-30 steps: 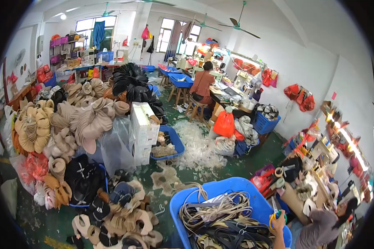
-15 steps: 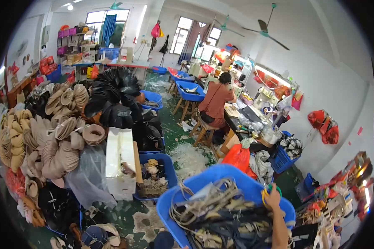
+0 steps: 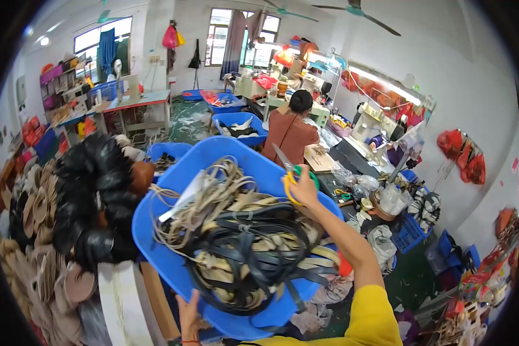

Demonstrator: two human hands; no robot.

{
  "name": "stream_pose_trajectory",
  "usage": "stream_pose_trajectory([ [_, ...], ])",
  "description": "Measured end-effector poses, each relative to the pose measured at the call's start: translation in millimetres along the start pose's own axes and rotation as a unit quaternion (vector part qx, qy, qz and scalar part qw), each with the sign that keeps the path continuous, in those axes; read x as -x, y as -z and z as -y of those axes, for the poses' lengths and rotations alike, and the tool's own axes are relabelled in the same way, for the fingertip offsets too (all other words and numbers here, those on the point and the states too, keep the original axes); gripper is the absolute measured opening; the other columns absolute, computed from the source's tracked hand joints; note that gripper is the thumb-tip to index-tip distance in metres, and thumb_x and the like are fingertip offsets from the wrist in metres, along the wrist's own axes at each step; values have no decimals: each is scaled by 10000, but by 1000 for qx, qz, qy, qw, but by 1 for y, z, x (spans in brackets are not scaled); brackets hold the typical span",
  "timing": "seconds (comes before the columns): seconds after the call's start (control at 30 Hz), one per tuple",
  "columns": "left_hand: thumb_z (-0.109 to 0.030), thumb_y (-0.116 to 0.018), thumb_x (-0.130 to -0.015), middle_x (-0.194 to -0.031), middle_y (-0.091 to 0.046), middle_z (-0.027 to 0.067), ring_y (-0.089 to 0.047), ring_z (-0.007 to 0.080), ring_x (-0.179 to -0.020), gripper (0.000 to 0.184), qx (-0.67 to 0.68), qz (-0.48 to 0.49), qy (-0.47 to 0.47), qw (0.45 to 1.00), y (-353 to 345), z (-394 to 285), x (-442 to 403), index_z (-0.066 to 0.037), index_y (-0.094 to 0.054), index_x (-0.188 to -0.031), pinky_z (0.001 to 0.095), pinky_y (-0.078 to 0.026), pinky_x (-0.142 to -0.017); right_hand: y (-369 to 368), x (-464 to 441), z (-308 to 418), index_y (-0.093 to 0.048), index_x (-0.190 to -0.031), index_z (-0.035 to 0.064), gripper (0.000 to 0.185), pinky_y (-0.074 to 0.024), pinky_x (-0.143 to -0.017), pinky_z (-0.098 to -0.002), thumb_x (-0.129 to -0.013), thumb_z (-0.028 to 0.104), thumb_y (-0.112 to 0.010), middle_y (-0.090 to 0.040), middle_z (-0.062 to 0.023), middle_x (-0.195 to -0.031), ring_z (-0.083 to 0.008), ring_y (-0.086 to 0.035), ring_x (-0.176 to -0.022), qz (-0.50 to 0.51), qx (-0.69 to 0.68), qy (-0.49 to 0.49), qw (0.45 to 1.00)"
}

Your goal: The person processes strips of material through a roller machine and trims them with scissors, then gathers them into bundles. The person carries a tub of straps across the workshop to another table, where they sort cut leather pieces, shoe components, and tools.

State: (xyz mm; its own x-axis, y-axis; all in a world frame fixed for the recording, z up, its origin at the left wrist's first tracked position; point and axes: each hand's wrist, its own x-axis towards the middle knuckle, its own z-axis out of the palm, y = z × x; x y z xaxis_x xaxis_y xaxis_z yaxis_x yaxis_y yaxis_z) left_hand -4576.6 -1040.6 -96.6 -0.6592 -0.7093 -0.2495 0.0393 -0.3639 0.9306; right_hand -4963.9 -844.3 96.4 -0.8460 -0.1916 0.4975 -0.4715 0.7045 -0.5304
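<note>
Right hand [image 3: 304,189]: closed around the handles of a pair of scissors [image 3: 290,190], one yellow loop and one green, blades pointing up and to the left. Hand raised above the far right rim of the blue tub; contact with the rim cannot be told.

Right arm: sleeve yellow [image 3: 372,314], ending about the elbow; bare forearm [image 3: 346,236] angled from lower right up and leftward, across the tub's right side.

Left hand [image 3: 188,314]: at the near left wall of the tub, low in view, thumb and fingers pointing upward; reddish band at the wrist, forearm cut off by the lower edge. How far its fingers close on the tub cannot be told.

Blue tub [image 3: 143,228]: one, in front of the wearer's body, between the two hands, tilted in view. Contents: beige cords [image 3: 219,179], looped, at the far left; black straps [image 3: 242,239], tangled with pale strips, at centre and right; white sheet [image 3: 181,199], against the left side.

Surroundings: black stacked pieces [image 3: 98,202], left of the tub; white box [image 3: 124,303], lower left; person in a reddish-brown top [image 3: 288,135], back turned, beyond the tub; table [image 3: 354,155], to that person's right, bearing sewing machines and clear plastic bags [image 3: 363,185]; blue crate [image 3: 409,233], right.
</note>
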Motion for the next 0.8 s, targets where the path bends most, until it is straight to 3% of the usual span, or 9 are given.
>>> stream_pose_trajectory([
  [0.1, -273, -573, -853, -1009, -559, 103, -517, 195, -894, 379, -21, -164, -64, 984, -50, -51, -106, 7, -473, -1088, 322, -421, -779, -96, -82, -8, -331, -1123, 113, 603, -444, -649, -485, -727, 471, -610, -598, -241, -788, -414, -593, -748, 64, -19, -58, 996],
  [0.17, -290, -567, -854, -951, -580, 105, -530, 192, -849, 349, -172, -253, -73, 949, -57, -52, -176, 16, -528, -1016, 319, -427, -754, -166, -134, -30, -307, -1153, 109, 626, -441, -673, -489, -730, 468, -598, -588, -258, -845, -419, -585, -799, 100, -91, -82, 987],
  [0.3, -285, -611, -831, -806, -572, 55, -501, 127, -697, 324, -162, -276, -139, 937, -45, -52, -322, 20, -551, -922, 257, -424, -634, -285, -232, -42, -304, -1163, 133, 647, -438, -681, -479, -735, 542, -564, -590, -234, -822, -406, -584, -794, 176, -116, -90, 973],
  [0.37, -289, -608, -834, -783, -566, 51, -485, 118, -675, 319, -170, -298, -93, 935, -59, -94, -363, 22, -556, -889, 246, -413, -611, -336, -275, -35, -296, -1194, 124, 695, -437, -669, -471, -723, 547, -582, -598, -223, -805, -401, -587, -777, 231, -113, -103, 961],
  [0.43, -334, -625, -814, -748, -560, 55, -468, 111, -646, 362, -243, -368, -102, 892, -93, -101, -346, 22, -563, -817, 254, -401, -595, -338, -284, -49, -322, -1163, 92, 720, -434, -746, -434, -693, 535, -639, -568, -239, -959, -399, -567, -900, 280, -157, -122, 939],
  [0.5, -365, -632, -802, -737, -555, 56, -460, 108, -635, 397, -320, -417, -94, 845, -108, -115, -362, 24, -559, -782, 259, -395, -589, -382, -305, -59, -296, -1196, 93, 730, -441, -685, -454, -715, 560, -585, -602, -222, -822, -393, -592, -797, 291, -174, -93, 936],
  [0.6, -365, -638, -794, -704, -555, 61, -465, 114, -641, 405, -342, -441, -93, 824, -138, -120, -387, 29, -554, -752, 268, -404, -597, -411, -343, -62, -303, -1188, 88, 731, -441, -716, -440, -707, 555, -596, -593, -238, -882, -389, -586, -848, 337, -209, -109, 912],
  [0.7, -346, -650, -786, -706, -572, 81, -491, 139, -642, 389, -380, -419, -56, 823, -158, -147, -555, 32, -560, -766, 287, -419, -605, -528, -444, -60, -323, -1167, 85, 713, -441, -736, -428, -695, 519, -635, -585, -237, -914, -396, -575, -880, 313, -243, -146, 907],
  [0.8, -345, -652, -781, -724, -591, 114, -523, 171, -654, 391, -385, -384, -124, 830, -172, -158, -675, 37, -569, -791, 310, -432, -622, -607, -510, -90, -377, -1091, 44, 637, -435, -723, -338, -688, 400, -720, -568, -109, -869, -198, -549, -800, 264, -267, -157, 913],
])
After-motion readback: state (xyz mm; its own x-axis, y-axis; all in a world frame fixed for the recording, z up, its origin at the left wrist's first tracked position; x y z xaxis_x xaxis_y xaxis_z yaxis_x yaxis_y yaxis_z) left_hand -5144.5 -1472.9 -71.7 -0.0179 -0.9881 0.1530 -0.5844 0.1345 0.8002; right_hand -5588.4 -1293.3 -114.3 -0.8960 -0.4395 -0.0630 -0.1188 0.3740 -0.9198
